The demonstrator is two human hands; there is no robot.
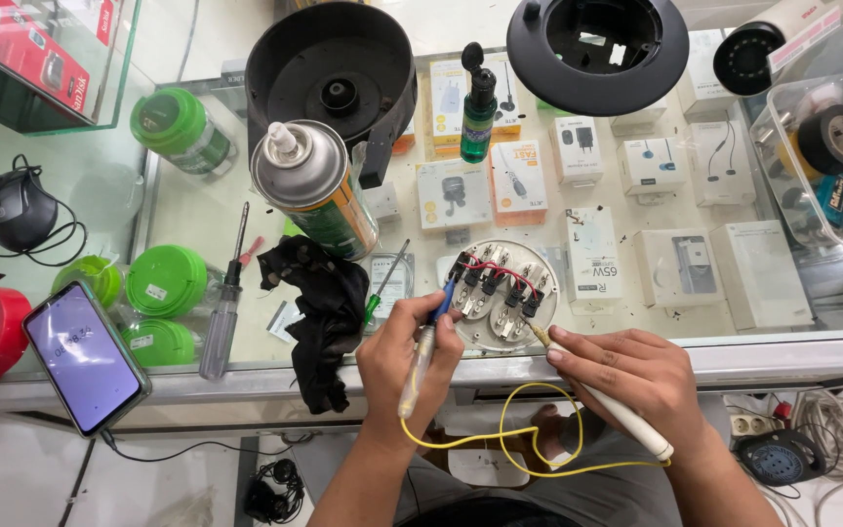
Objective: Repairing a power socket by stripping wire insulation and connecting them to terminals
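The round white switch plate [500, 298] lies at the tabletop's [246, 366] near edge, flat for probing: left hand [407, 356] grips a probe [421, 361] at its 9 o'clock terminals, right hand [636, 376] grips another [602, 400] at 4 o'clock, yellow wire [529, 459] hanging slack between.

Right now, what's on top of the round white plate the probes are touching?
On the round white plate: a row of black switch blocks linked by red wires, plus both probe tips, from the left hand and right hand. The plate's near-left edge is hidden behind the left hand's fingers.
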